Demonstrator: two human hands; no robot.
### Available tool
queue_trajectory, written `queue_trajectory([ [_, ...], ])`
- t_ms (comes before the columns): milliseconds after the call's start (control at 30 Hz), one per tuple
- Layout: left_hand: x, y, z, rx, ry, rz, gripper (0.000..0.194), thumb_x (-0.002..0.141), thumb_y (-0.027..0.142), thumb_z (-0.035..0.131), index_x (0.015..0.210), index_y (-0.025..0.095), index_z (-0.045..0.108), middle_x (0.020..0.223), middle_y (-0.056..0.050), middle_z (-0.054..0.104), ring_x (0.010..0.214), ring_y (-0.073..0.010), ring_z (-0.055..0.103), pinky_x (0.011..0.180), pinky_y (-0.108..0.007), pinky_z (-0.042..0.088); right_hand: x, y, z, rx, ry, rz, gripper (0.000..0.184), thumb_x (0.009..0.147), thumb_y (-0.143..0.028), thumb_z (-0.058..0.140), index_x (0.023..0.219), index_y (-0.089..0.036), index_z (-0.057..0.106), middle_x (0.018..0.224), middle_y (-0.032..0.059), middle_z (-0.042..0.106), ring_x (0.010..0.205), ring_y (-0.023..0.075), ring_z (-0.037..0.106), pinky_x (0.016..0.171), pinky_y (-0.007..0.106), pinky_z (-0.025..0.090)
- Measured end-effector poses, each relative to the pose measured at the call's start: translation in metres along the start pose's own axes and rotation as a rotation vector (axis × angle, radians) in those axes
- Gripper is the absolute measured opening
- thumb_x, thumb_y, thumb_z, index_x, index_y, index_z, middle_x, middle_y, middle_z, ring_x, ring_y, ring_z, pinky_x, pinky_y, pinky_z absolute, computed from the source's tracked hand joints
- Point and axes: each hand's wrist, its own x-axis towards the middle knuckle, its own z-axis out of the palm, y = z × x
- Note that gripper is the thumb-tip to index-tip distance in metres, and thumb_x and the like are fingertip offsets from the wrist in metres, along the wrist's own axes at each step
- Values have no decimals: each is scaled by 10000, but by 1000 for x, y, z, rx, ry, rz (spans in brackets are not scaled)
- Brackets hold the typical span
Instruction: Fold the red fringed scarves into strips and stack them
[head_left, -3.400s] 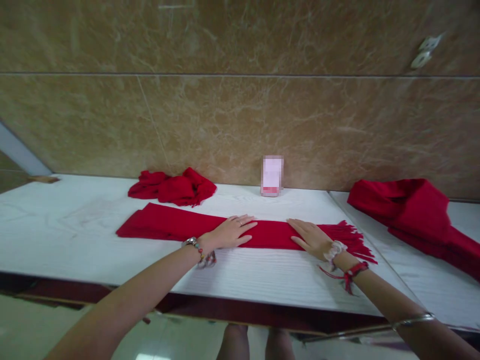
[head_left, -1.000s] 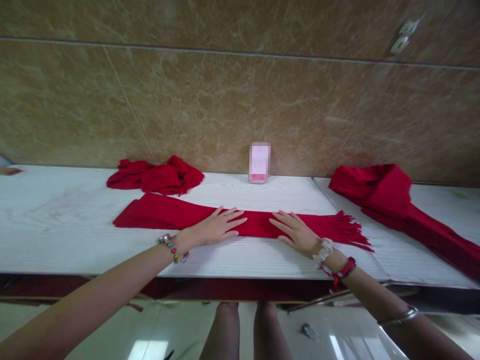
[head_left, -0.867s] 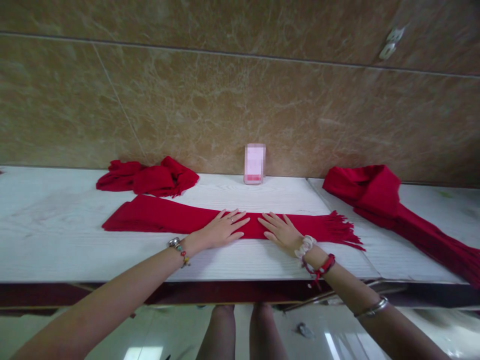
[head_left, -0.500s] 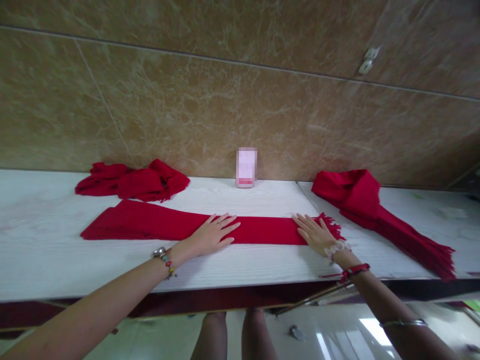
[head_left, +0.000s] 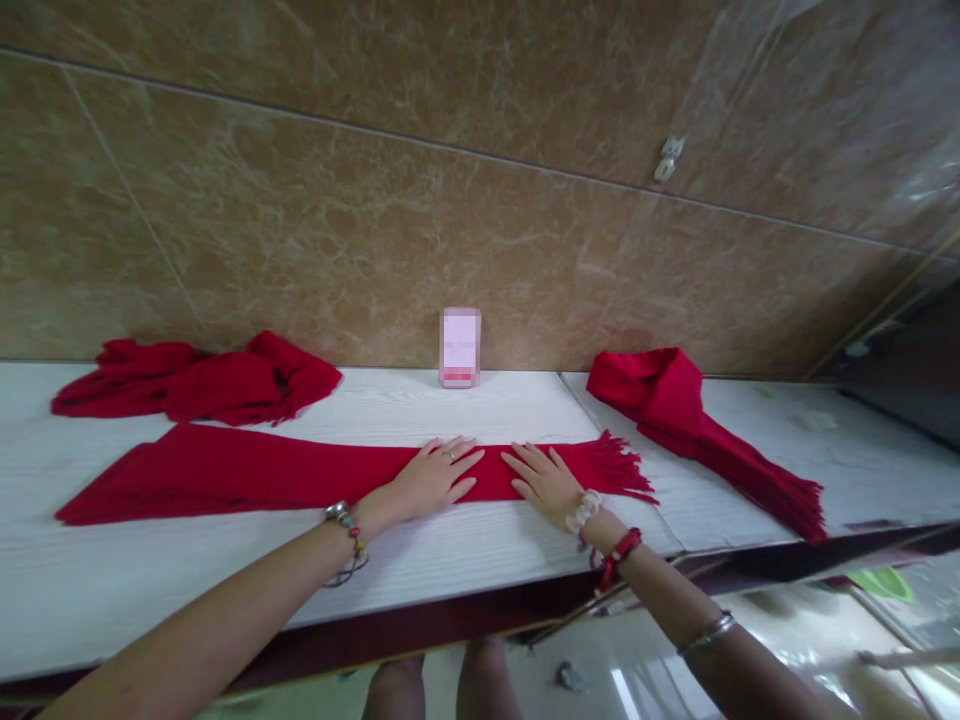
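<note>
A long red scarf lies flat along the white table, its fringed end pointing right. My left hand rests palm down on the scarf near its middle, fingers spread. Just to the right, my right hand also lies flat on the scarf, fingers apart, close to the fringe. Both wrists wear bead bracelets.
A crumpled red scarf lies at the back left. Another red scarf trails across a second white table on the right. A small pink card stands against the brown marble wall. My knees show below the table's front edge.
My right hand slid left along the scarf from near the fringe to close beside my left hand. The view has swung to the right.
</note>
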Motion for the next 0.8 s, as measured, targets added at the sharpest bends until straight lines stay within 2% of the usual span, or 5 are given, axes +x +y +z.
queue_trajectory([
  [100, 1, 0, 2, 5, 27, 13, 436, 899, 389, 269, 1301, 239, 348, 1382, -62, 324, 1256, -201, 295, 987, -392, 230, -11, 27, 7, -53, 3, 97, 414, 895, -330, 296, 1298, -277, 375, 1346, 68, 392, 1229, 258, 341, 955, 515, 319],
  [233, -1, 1, 0, 7, 17, 11, 440, 899, 382, 267, 1301, 225, 352, 1381, -70, 324, 1253, -208, 301, 980, -387, 244, -32, 95, 13, -83, 24, 269, 405, 890, -271, 273, 1242, -195, 457, 1274, 116, 475, 1165, 266, 430, 902, 511, 390],
  [367, -3, 1, 1, 3, 9, -4, 437, 897, 372, 281, 1305, 228, 347, 1383, -68, 319, 1258, -214, 293, 984, -401, 242, -43, 133, 8, -78, 75, 257, 382, 854, -194, 293, 1138, -140, 544, 1155, 131, 572, 1072, 224, 523, 876, 407, 452],
  [533, 3, 5, -4, -7, -13, -27, 432, 898, 367, 292, 1296, 213, 360, 1373, -82, 336, 1257, -225, 291, 989, -442, 227, -41, 109, -20, -34, 172, 277, 345, 817, -152, 326, 1048, -118, 580, 1062, 139, 608, 993, 232, 558, 869, 381, 449],
  [800, 54, 39, -4, -73, 0, 233, 434, 893, 385, 324, 1298, 230, 349, 1394, -44, 302, 1271, -173, 260, 1009, -353, 200, -37, 59, -31, -34, -162, 406, 270, 774, -62, 420, 946, -123, 618, 961, 126, 626, 921, 206, 567, 768, 279, 442],
])
